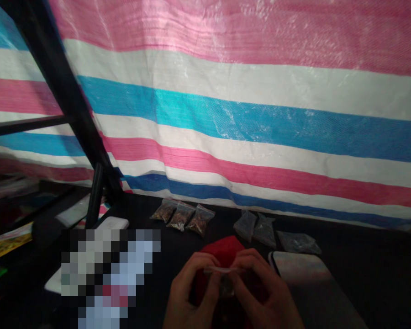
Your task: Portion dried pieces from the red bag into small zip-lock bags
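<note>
My left hand (192, 292) and my right hand (263, 288) come together low in the view, pinching a small clear plastic sachet (222, 270) by its top edge between the fingers of both. Behind and under them bunches a red cloth pouch (222, 250), partly hidden by my fingers. Its lower part fades into shadow. Farther up the black tabletop (178, 246) lie three clear bags of brown mixed material (181, 217). To their right are three grey-filled plastic bags (255, 228), the nearest ones to my right hand being these and a flat silver sheet (303, 274).
A pink, white and blue striped tarpaulin (246, 119) hangs behind the table. A black metal frame (68, 109) slants down at the left, beside a white box (114, 223). A pixelated blur (109, 274) covers part of the left tabletop. Colourful printed packaging (7, 242) lies at the far left.
</note>
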### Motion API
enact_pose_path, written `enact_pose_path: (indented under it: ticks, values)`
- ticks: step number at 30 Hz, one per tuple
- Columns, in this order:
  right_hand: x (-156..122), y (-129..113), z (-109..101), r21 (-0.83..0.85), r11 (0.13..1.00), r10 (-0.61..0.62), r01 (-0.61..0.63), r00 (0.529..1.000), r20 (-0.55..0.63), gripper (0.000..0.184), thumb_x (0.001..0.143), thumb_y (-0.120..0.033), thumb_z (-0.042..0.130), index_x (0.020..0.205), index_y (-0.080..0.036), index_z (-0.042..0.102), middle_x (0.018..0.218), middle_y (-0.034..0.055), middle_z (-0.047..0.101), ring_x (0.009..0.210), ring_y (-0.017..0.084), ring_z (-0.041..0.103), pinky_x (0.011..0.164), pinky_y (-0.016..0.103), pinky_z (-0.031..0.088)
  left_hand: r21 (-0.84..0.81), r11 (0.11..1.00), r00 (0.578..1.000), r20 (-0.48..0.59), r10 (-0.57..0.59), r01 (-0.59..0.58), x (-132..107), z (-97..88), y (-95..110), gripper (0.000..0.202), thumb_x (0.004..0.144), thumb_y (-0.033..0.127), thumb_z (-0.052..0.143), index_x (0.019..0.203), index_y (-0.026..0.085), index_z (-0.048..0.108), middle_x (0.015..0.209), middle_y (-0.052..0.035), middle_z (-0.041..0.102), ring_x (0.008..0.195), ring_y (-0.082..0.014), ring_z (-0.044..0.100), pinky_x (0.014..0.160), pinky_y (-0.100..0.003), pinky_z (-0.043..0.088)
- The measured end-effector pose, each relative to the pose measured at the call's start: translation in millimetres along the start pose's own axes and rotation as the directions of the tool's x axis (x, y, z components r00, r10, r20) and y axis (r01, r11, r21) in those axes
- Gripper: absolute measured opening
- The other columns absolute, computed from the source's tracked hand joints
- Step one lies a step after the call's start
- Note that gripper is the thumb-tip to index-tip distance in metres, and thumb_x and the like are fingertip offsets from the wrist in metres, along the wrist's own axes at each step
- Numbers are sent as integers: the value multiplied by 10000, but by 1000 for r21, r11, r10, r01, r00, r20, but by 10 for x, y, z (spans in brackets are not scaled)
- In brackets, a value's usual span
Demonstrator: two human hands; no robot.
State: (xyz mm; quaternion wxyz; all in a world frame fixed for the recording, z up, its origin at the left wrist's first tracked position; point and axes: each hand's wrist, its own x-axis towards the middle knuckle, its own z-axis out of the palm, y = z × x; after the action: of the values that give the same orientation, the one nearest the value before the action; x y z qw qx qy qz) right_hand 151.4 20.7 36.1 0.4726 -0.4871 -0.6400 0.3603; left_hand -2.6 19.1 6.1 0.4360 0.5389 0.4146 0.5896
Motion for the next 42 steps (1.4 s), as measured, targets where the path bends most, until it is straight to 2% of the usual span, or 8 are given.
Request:
enact_pose_path:
  ticks: [15, 19, 25, 28, 31, 34, 38, 42]
  values:
    - [17, 9, -11, -43, 997, -69, 71, 996, 48, 170, 929, -260, 596, 768, -239, 646, 791, -2, 627, 696, 150, 651, 629, 205, 521, 43, 984, 979, 113, 168, -174, 72, -50, -21, 138, 924, 237, 676, 791, 202, 689, 813, -35, 721, 816, -176, 690, 756, -261, 568]
    - [30, -23, -36, -32, 995, -92, 93, 995, 46, 106, 919, -281, 644, 832, -256, 699, 854, 7, 654, 764, 156, 679, 671, 201, 540, 56, 989, 982, 136, 129, -138, 73, -59, 34, 127, 954, 250, 639, 883, 205, 735, 889, -49, 760, 860, -184, 728, 792, -268, 591]
    - [-36, -53, -48, -179, 978, -103, 108, 994, 36, 108, 866, -222, 641, 761, -240, 662, 867, 14, 658, 774, 168, 669, 675, 226, 529, 132, 963, 963, 164, 212, -235, 47, -64, 33, 150, 957, 220, 623, 840, 210, 716, 844, -36, 747, 852, -175, 719, 798, -261, 587]
    - [4, -140, -85, -212, 971, -106, 107, 994, 16, 110, 871, -267, 649, 766, -243, 672, 790, 6, 674, 712, 168, 660, 643, 236, 525, 152, 955, 963, 133, 235, -254, 2, -70, -46, 112, 963, 271, 620, 959, 230, 724, 993, -56, 755, 987, -203, 713, 890, -302, 580]
    - [256, -267, -179, -199, 979, -63, 34, 988, -144, 150, 898, -375, 640, 848, -240, 681, 694, -7, 677, 628, 173, 650, 580, 247, 519, 183, 961, 973, -64, 221, -207, -58, -60, -126, 331, 982, 391, 575, 1270, 247, 651, 1324, -96, 665, 1255, -259, 618, 1065, -388, 510]
    - [712, -280, -248, -207, 978, -74, 25, 969, -234, 215, 919, -419, 601, 936, -213, 661, 870, 52, 743, 800, 223, 707, 716, 310, 558, 190, 967, 973, -128, 193, -167, -92, -50, -149, 374, 1016, 429, 482, 1310, 249, 629, 1394, -96, 623, 1328, -279, 560, 1123, -430, 459]
    - [1245, -4, -153, -283, 959, -28, -6, 993, -116, 198, 972, -343, 597, 1018, -169, 678, 988, 79, 739, 900, 223, 705, 844, 381, 571, 184, 966, 975, -98, 200, -180, -71, -68, -108, 329, 1019, 421, 453, 1176, 243, 681, 1260, -98, 672, 1209, -281, 619, 1052, -427, 500]
    - [1386, 254, -53, -414, 910, 27, 0, 998, 59, 322, 989, -364, 642, 1257, -188, 624, 1262, 82, 651, 1028, 224, 676, 866, 431, 585, 186, 962, 972, -86, 221, -202, -39, -94, -88, 295, 1020, 394, 436, 1103, 236, 672, 1200, -107, 664, 1158, -277, 619, 1011, -421, 504]
